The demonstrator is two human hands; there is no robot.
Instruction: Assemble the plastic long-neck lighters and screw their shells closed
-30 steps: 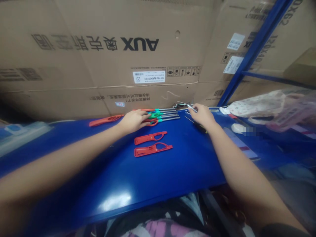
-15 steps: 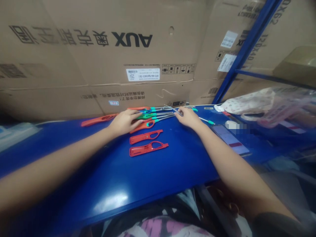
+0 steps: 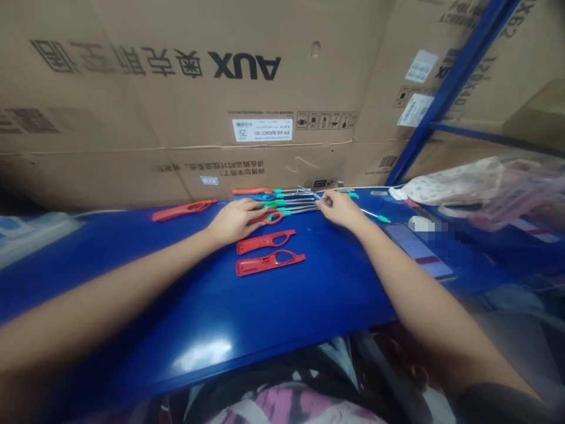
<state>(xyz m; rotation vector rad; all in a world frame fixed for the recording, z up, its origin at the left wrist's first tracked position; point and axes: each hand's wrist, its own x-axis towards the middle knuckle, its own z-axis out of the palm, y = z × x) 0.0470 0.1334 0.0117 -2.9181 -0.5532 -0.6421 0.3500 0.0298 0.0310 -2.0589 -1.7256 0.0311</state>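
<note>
On the blue table (image 3: 265, 312), my left hand (image 3: 233, 221) lies with curled fingers over the handles of a row of long-nosed lighters (image 3: 282, 206) in red, green and teal with metal tubes. My right hand (image 3: 339, 207) rests at the tube ends of that row and pinches a thin metal rod (image 3: 311, 193). Two open red handle shells (image 3: 266, 241) (image 3: 269, 262) lie just in front of my left hand. Another red handle (image 3: 183, 209) lies to the left.
Large AUX cardboard boxes (image 3: 198, 100) wall off the back of the table. A phone (image 3: 417, 249) and a loose tube with a teal tip (image 3: 375, 216) lie to the right, beside a plastic bag (image 3: 477, 185) and a blue shelf post (image 3: 441, 100).
My right hand came left from the table's right part to the tube ends, uncovering the phone. My left hand stayed on the lighter handles.
</note>
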